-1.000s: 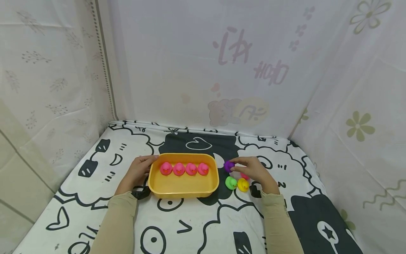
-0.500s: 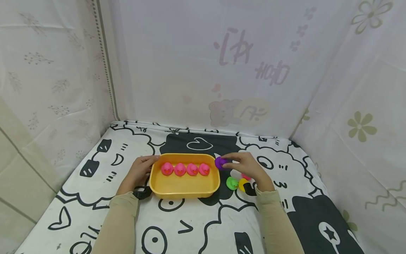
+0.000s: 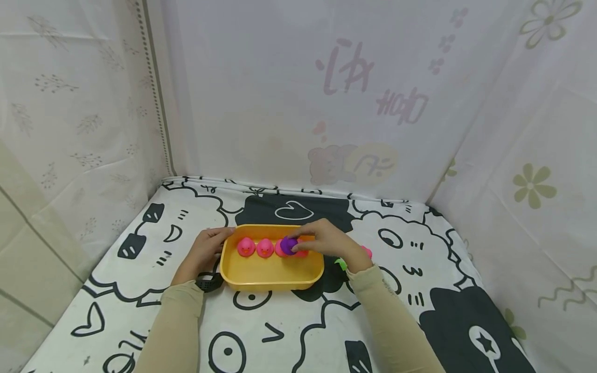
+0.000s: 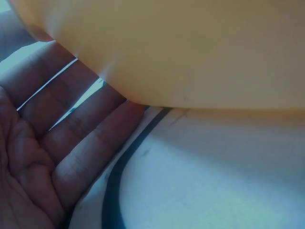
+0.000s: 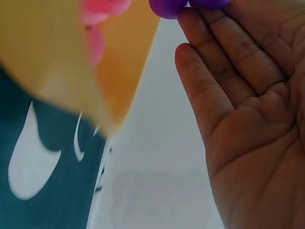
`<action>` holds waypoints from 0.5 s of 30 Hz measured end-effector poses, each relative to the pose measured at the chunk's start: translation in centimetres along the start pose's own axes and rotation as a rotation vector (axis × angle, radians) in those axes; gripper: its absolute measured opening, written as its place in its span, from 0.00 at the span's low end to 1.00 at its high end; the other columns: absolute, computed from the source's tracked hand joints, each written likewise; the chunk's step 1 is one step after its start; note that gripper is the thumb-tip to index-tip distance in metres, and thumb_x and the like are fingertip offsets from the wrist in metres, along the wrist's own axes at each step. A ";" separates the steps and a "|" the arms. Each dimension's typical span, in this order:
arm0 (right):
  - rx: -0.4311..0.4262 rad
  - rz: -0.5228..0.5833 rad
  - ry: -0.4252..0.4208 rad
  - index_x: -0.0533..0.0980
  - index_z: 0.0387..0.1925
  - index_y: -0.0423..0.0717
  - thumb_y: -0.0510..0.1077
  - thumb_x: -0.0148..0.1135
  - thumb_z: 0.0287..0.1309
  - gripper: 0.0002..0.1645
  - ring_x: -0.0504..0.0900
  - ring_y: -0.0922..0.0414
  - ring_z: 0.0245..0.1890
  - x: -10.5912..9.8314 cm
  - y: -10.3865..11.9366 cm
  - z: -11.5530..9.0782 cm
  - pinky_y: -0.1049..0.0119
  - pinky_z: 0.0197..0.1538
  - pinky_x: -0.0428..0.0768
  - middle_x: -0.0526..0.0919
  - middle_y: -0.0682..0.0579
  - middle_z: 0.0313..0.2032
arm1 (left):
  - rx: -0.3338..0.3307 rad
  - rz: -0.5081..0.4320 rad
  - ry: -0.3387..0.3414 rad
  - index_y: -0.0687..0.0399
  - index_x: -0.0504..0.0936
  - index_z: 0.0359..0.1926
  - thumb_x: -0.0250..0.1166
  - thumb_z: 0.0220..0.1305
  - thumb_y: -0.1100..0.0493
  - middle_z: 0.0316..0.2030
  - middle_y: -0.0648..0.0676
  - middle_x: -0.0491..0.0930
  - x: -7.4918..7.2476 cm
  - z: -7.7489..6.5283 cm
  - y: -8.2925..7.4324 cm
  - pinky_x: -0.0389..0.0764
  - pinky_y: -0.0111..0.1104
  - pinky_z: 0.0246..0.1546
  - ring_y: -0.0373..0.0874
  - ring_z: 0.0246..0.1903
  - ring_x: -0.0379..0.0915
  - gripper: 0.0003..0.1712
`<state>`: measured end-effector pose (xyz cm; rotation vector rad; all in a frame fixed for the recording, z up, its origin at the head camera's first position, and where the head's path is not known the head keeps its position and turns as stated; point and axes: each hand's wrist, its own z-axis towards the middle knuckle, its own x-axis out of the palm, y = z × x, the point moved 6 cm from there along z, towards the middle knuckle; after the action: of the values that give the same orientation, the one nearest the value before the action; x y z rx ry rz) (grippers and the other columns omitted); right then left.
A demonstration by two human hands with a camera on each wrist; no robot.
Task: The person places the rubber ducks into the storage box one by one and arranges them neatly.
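A yellow tray (image 3: 270, 274) holds a row of pink rubber ducks (image 3: 265, 247) along its far side. My left hand (image 3: 205, 251) rests against the tray's left end; in the left wrist view its fairly straight fingers (image 4: 95, 143) touch the outer wall, with their tips partly hidden. Above the tray's right half, my right hand (image 3: 328, 239) pinches a purple rubber duck (image 3: 287, 246) in front of the pink ones, partly covering them. In the right wrist view the purple duck (image 5: 169, 7) shows only at the top edge, beside the fingertips.
Right of the tray, a green duck (image 3: 342, 264) and a pink duck (image 3: 367, 252) show partly from behind the right wrist. A black-and-white cartoon-print cloth (image 3: 261, 331) covers the table. Pale printed curtains (image 3: 261, 103) enclose the back and sides.
My right hand has carried the purple duck leftward, from beside the other loose ducks to over the tray. The left hand stays at the tray's left end.
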<state>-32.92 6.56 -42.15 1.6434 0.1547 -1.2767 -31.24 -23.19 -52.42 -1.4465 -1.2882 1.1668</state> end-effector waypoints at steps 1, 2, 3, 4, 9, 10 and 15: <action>-0.012 -0.008 0.018 0.85 0.52 0.55 0.52 0.72 0.59 0.19 0.83 0.62 0.44 0.3 0.4 0.4 0.66 0.49 0.84 0.87 0.62 0.44 | 0.000 0.001 0.000 0.61 0.76 0.66 0.62 0.67 0.34 0.63 0.64 0.74 0.0 0.0 0.0 0.85 0.39 0.50 0.52 0.50 0.80 0.41; -0.025 -0.017 0.034 0.85 0.52 0.55 0.53 0.72 0.59 0.19 0.82 0.64 0.44 0.6 0.8 0.8 0.69 0.47 0.84 0.87 0.63 0.44 | 0.001 0.004 -0.002 0.61 0.76 0.66 0.62 0.67 0.34 0.63 0.64 0.74 0.0 0.0 0.0 0.85 0.39 0.50 0.52 0.50 0.80 0.41; -0.036 -0.021 0.050 0.85 0.52 0.55 0.52 0.72 0.60 0.19 0.82 0.64 0.43 0.9 1.1 1.2 0.70 0.46 0.83 0.87 0.63 0.43 | 0.004 0.006 -0.002 0.62 0.76 0.66 0.62 0.67 0.34 0.63 0.64 0.74 0.0 0.0 0.0 0.85 0.39 0.50 0.52 0.50 0.80 0.41; -0.050 -0.026 0.064 0.85 0.52 0.54 0.51 0.72 0.60 0.19 0.82 0.64 0.43 1.1 1.5 1.5 0.70 0.45 0.84 0.87 0.62 0.43 | 0.008 0.009 -0.003 0.62 0.76 0.66 0.62 0.67 0.34 0.63 0.64 0.74 0.0 0.0 0.0 0.84 0.39 0.50 0.52 0.50 0.80 0.41; -0.095 -0.028 0.117 0.86 0.51 0.52 0.49 0.72 0.60 0.18 0.83 0.54 0.47 2.7 2.5 3.2 0.68 0.48 0.84 0.87 0.60 0.44 | 0.009 0.000 0.002 0.63 0.76 0.65 0.63 0.66 0.34 0.62 0.65 0.74 0.0 0.0 0.0 0.85 0.39 0.49 0.52 0.48 0.80 0.41; -0.100 -0.024 0.127 0.86 0.51 0.52 0.49 0.73 0.59 0.18 0.83 0.52 0.48 2.9 2.6 3.5 0.68 0.49 0.83 0.87 0.60 0.44 | 0.007 -0.003 0.005 0.63 0.76 0.65 0.63 0.66 0.34 0.62 0.65 0.74 0.0 0.0 0.0 0.85 0.39 0.49 0.52 0.48 0.80 0.42; -0.138 -0.005 0.174 0.86 0.51 0.54 0.50 0.72 0.60 0.17 0.82 0.57 0.44 4.3 3.4 4.8 0.72 0.46 0.82 0.85 0.63 0.41 | 0.007 -0.005 0.010 0.62 0.76 0.65 0.63 0.66 0.34 0.62 0.65 0.75 0.0 -0.1 -0.1 0.85 0.38 0.48 0.52 0.48 0.81 0.41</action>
<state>-32.11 -0.67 -43.08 1.6339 0.3460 -1.1011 -31.16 -23.22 -52.34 -1.4413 -1.2785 1.1584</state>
